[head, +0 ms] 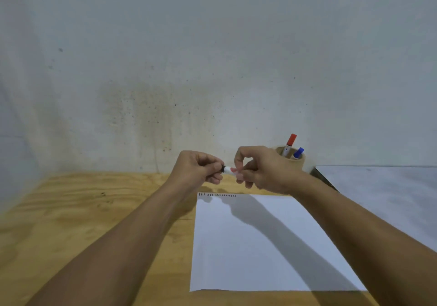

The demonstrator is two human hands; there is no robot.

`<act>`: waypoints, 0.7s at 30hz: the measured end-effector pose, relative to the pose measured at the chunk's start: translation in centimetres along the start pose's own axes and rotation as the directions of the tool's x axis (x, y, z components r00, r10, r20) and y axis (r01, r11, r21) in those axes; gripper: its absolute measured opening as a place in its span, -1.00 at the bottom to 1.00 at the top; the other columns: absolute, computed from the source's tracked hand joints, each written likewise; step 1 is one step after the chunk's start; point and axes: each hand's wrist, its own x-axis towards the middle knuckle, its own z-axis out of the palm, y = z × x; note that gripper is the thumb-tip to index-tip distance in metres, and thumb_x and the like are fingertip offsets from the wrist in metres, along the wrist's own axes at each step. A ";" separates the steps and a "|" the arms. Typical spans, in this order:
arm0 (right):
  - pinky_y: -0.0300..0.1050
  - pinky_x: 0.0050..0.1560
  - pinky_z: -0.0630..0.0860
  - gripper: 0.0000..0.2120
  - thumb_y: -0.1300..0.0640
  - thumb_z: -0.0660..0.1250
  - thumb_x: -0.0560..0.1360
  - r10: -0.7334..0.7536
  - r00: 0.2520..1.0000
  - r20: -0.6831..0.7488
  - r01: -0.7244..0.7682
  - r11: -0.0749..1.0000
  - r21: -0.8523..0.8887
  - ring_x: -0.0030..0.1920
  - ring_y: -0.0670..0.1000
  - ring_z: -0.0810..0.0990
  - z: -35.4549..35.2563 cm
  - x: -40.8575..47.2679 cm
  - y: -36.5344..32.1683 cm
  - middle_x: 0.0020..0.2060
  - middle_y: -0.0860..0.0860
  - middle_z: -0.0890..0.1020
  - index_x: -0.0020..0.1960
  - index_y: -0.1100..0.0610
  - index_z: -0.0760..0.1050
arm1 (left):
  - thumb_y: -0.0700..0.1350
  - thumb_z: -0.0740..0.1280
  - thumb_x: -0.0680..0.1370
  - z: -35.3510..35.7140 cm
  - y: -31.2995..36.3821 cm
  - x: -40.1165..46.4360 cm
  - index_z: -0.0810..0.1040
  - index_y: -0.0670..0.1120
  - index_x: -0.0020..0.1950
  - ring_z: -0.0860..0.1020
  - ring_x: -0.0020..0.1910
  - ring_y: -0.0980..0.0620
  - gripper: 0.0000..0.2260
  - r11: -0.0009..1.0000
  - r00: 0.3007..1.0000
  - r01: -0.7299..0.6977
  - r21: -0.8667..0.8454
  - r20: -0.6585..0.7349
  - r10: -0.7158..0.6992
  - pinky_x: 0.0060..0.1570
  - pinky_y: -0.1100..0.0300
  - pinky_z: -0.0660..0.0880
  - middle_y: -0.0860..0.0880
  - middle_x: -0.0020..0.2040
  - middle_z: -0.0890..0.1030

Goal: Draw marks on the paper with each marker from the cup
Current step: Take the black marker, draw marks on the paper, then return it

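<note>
A: What is the person holding?

B: A marker (229,170), held level in the air between both hands, above the far edge of the sheet of paper (255,244). Only a short stretch shows: a white barrel with a red patch and a black band at its left end. The rest is hidden inside the hands, so I cannot tell whether the cap is on.

A: How are the hands placed?

B: The left hand (198,167) is curled closed around the marker's left end. The right hand (260,167) pinches the right end, with its fingers (238,163) bent narrowly round the barrel. Both forearms reach in from the near side, over the paper.

A: And the paper itself?

B: A white sheet lying flat on a pale plywood tabletop (94,211). A row of short black marks (217,195) runs along the left part of its far edge. The rest of the sheet is blank, crossed by the shadow of the right arm.

A: Where is the cup?

B: The cup (296,161) is tan and round, standing beyond the paper's far right corner, just behind the right hand and close to the wall. Two markers stand in it: a red-capped marker (290,143), taller, and a blue-capped marker (298,152) to its right. A grey surface (383,194) lies to the right of the paper.
</note>
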 end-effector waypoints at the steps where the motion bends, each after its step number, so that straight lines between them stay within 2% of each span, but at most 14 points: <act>1: -0.30 -0.37 0.44 -0.89 0.25 0.32 0.54 -0.030 1.000 -0.006 0.029 0.998 -0.059 -0.37 -0.10 0.59 0.2 0.0 -0.2 -0.27 0.07 0.70 -0.14 0.09 0.48 | -0.35 0.35 0.47 -0.1 0.1 0.0 0.60 -0.37 -0.08 0.60 -0.48 0.06 -0.91 1.000 1.000 0.017 0.002 -0.002 -0.017 -0.37 0.28 0.59 -0.17 -0.38 0.62; 3: -0.31 -0.37 0.42 -0.84 0.29 0.29 0.54 -0.084 0.996 0.003 0.083 0.973 -0.214 -0.40 -0.15 0.53 0.4 -0.1 -0.5 -0.32 0.00 0.65 -0.15 0.08 0.53 | -0.32 0.36 0.48 -0.6 0.2 0.2 0.61 -0.36 -0.09 0.61 -0.47 0.03 -0.90 0.998 0.998 0.065 0.000 -0.017 -0.065 -0.37 0.25 0.60 -0.17 -0.38 0.63; 5: -0.26 -0.32 0.43 -0.81 0.29 0.29 0.55 -0.137 0.991 0.008 0.129 0.914 -0.384 -0.35 -0.17 0.49 0.1 -0.2 -0.3 -0.28 -0.04 0.62 -0.11 0.06 0.60 | -0.28 0.37 0.48 -1.5 0.0 0.4 0.62 -0.34 -0.10 0.61 -0.47 -0.01 -0.88 0.991 0.988 0.137 -0.004 -0.067 -0.137 -0.36 0.20 0.63 -0.19 -0.39 0.63; 8: -0.18 -0.15 0.54 -0.80 0.22 0.30 0.57 -0.128 0.991 -0.030 0.104 0.900 -0.423 -0.24 -0.15 0.55 -0.5 -0.4 0.7 -0.16 -0.07 0.68 -0.02 0.02 0.67 | -0.25 0.40 0.46 -3.5 -0.8 0.7 0.61 -0.33 -0.13 0.61 -0.47 0.01 -0.88 0.978 0.969 0.200 -0.057 -0.134 -0.206 -0.36 0.21 0.63 -0.19 -0.39 0.63; 9: -0.17 -0.15 0.56 -0.80 0.21 0.29 0.58 -0.112 0.992 -0.053 0.087 0.935 -0.343 -0.25 -0.13 0.58 -0.7 -0.5 1.1 -0.16 -0.06 0.68 -0.01 0.03 0.68 | -0.24 0.41 0.45 -4.0 -1.0 0.7 0.61 -0.33 -0.12 0.61 -0.45 0.01 -0.87 0.979 0.969 0.194 -0.058 -0.142 -0.201 -0.35 0.21 0.63 -0.18 -0.37 0.63; 11: -0.14 -0.19 0.61 -0.78 0.29 0.26 0.58 -0.029 0.995 -0.094 0.032 0.999 0.031 -0.27 -0.06 0.64 -0.9 -0.5 1.8 -0.16 0.08 0.68 0.00 0.13 0.68 | -0.24 0.41 0.45 -4.2 -1.3 0.7 0.63 -0.30 -0.10 0.58 -0.43 0.03 -0.88 0.988 0.976 0.158 -0.002 -0.155 -0.156 -0.32 0.23 0.63 -0.17 -0.32 0.62; 12: -0.12 -0.19 0.63 -0.75 0.34 0.22 0.59 0.032 0.996 -0.088 -0.008 0.966 0.257 -0.25 0.00 0.66 -1.0 -0.6 1.9 -0.15 0.18 0.68 0.03 0.20 0.67 | -0.25 0.41 0.45 -4.0 -1.3 0.6 0.64 -0.28 -0.10 0.57 -0.41 0.03 -0.90 0.990 0.979 0.135 0.034 -0.158 -0.128 -0.29 0.23 0.63 -0.15 -0.30 0.61; 13: -0.07 -0.16 0.64 -0.71 0.40 0.16 0.59 0.087 0.995 -0.056 -0.052 0.890 0.453 -0.23 0.06 0.66 -1.1 -0.6 2.1 -0.14 0.26 0.66 0.06 0.27 0.66 | -0.27 0.42 0.44 -3.7 -1.3 0.6 0.65 -0.26 -0.10 0.56 -0.40 0.02 -0.92 0.991 0.981 0.119 0.062 -0.161 -0.108 -0.27 0.24 0.62 -0.14 -0.28 0.62; 15: 0.07 -0.07 0.64 -0.62 0.51 0.06 0.52 0.124 0.992 0.008 -0.094 0.706 0.702 -0.19 0.17 0.65 -1.0 -0.6 2.5 -0.13 0.33 0.62 0.09 0.35 0.62 | -0.30 0.43 0.42 -3.0 -1.4 0.8 0.65 -0.21 -0.09 0.56 -0.36 -0.01 -0.91 0.986 0.981 0.110 0.124 -0.174 -0.088 -0.27 0.25 0.60 -0.10 -0.26 0.62; 17: 0.12 -0.04 0.65 -0.58 0.58 0.06 0.47 0.100 0.995 0.005 -0.066 0.615 0.786 -0.17 0.18 0.63 -0.3 -0.7 2.9 -0.14 0.31 0.60 0.12 0.34 0.60 | -0.29 0.46 0.39 -2.5 -1.8 1.1 0.65 -0.16 -0.08 0.57 -0.32 -0.04 -0.86 0.975 0.976 0.127 0.185 -0.199 -0.089 -0.23 0.18 0.58 -0.07 -0.23 0.60; 19: 0.07 -0.05 0.66 -0.65 0.55 0.21 0.48 0.071 0.995 -0.068 0.008 0.630 0.776 -0.14 0.15 0.62 0.5 -0.7 3.4 -0.17 0.23 0.58 0.15 0.28 0.59 | -0.30 0.48 0.35 -2.2 -2.2 1.5 0.62 -0.13 -0.11 0.57 -0.26 -0.05 -0.83 0.966 0.970 0.137 0.218 -0.227 -0.086 -0.14 0.06 0.58 -0.08 -0.21 0.58; 21: 0.04 -0.07 0.66 -0.72 0.45 0.34 0.49 0.111 0.983 -0.144 0.046 0.616 0.786 -0.18 0.11 0.59 1.4 -0.6 3.9 -0.21 0.18 0.56 0.16 0.25 0.59 | -0.32 0.50 0.32 -2.0 -2.5 1.8 0.59 -0.11 -0.17 0.58 -0.23 -0.06 -0.81 0.960 0.965 0.146 0.240 -0.249 -0.085 -0.12 0.04 0.60 -0.08 -0.22 0.58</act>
